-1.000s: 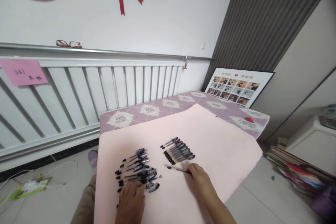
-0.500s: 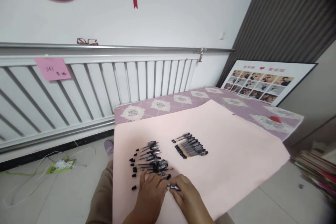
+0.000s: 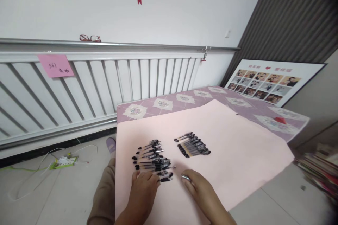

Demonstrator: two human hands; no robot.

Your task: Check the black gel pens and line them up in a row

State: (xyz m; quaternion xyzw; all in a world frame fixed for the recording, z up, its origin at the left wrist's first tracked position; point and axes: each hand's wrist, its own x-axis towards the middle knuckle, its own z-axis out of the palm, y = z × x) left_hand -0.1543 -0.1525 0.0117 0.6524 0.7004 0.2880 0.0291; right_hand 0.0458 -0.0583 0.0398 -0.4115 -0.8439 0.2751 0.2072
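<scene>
My left hand (image 3: 144,187) is at the lower end of a loose group of pens (image 3: 151,161), its fingers closed round an uncapped pen (image 3: 166,179) whose black grip and tip point right. To the right, my right hand (image 3: 198,185) pinches a small dark and silvery piece that looks like a pen cap (image 3: 186,178); the fingers hide part of it. A gap separates the two hands. Farther back, a second group of pens (image 3: 194,146) lies side by side in a neat slanted row. A tiny silvery piece (image 3: 174,167) rests by the left group.
Pink paper (image 3: 237,140) covers most of the table, over a purple patterned cloth (image 3: 174,102). A radiator (image 3: 105,84) runs behind. A photo board (image 3: 269,81) leans at the back right. A power strip (image 3: 64,161) sits on the floor at left.
My hands, together on one pen before, have come apart. The right moved right and up with the cap-like piece; the left shifted left with the pen, its tip now bare.
</scene>
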